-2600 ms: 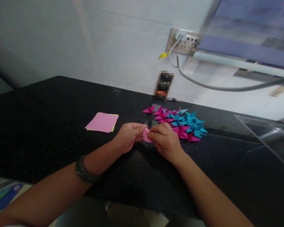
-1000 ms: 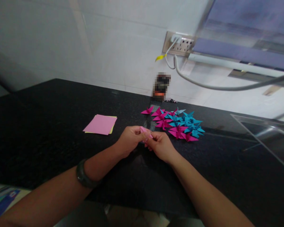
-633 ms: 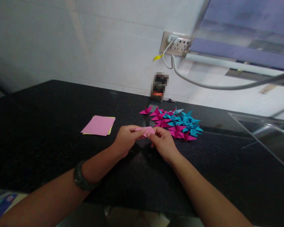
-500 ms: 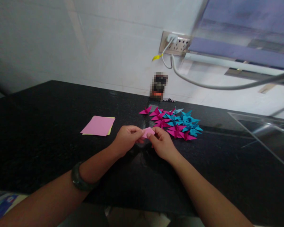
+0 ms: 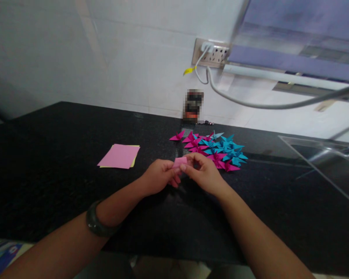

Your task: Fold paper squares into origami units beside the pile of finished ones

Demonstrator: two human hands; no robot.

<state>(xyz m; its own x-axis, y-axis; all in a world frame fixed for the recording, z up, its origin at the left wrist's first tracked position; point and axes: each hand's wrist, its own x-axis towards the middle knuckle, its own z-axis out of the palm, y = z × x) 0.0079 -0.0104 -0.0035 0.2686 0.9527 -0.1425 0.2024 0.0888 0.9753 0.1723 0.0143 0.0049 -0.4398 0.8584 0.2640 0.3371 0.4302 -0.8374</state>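
A small folded piece of pink paper (image 5: pixel 179 162) is held above the dark countertop, pinched from both sides. My left hand (image 5: pixel 159 176) grips its left edge between thumb and fingers. On the other side, my right hand (image 5: pixel 205 172) closes on it, thumb in front and index finger over the top edge. Just behind my right hand lies a group of folded paper cranes, magenta ones (image 5: pixel 195 142) on the left and front and blue ones (image 5: pixel 228 146) on the right. To the left of my left hand rests a stack of square pink paper (image 5: pixel 119 156) with yellow sheets showing beneath.
A pixelated dark object (image 5: pixel 193 105) leans by the wall, with a beaded string (image 5: pixel 207 123) beside it. Above is a wall socket (image 5: pixel 212 53) with a plug and a grey cable (image 5: pixel 250 104). A sink (image 5: pixel 317 155) is set into the countertop (image 5: pixel 61 186) at right.
The pink paper has tilted and shifted slightly left in my hands. My right index finger now reaches over its top edge, and my left fingers have moved lower. The view has shifted a little.
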